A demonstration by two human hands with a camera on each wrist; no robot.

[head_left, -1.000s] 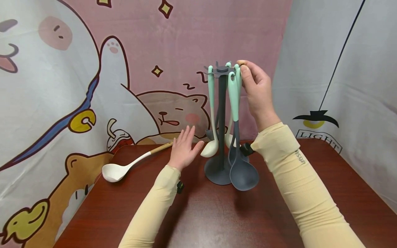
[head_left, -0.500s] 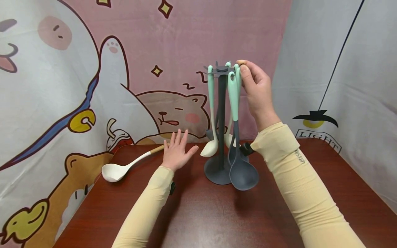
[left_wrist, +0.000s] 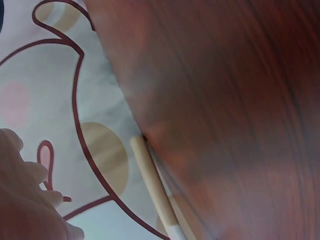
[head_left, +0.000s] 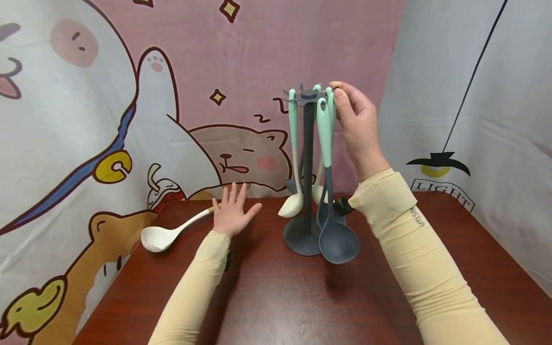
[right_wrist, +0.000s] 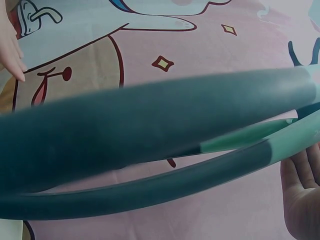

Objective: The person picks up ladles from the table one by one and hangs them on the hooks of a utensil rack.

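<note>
A dark grey utensil stand (head_left: 308, 167) rises from the table with several mint-handled kitchen tools hung around its top. In front hangs a grey ladle (head_left: 339, 242); a small cream ladle (head_left: 292, 205) hangs on the left. My right hand (head_left: 360, 120) pinches the top of a mint-handled grey utensil (right_wrist: 296, 137) at a hook; its head is mostly hidden behind the front ladle. Fingers spread, my left hand (head_left: 231, 213) hovers near the wooden handle end of a white ladle (head_left: 158, 238) lying on the table. That handle shows in the left wrist view.
The brown wooden table (head_left: 276, 297) runs back to a pink cartoon-printed cloth (head_left: 241, 57). On the right a grey-white cloth (head_left: 474, 96) hangs along the table's side. Another cream-headed utensil (head_left: 319, 194) hangs behind the stand's pole.
My left hand has moved left, away from the stand and over the white ladle's handle end, fingers still spread. The right hand has stayed at the stand's top.
</note>
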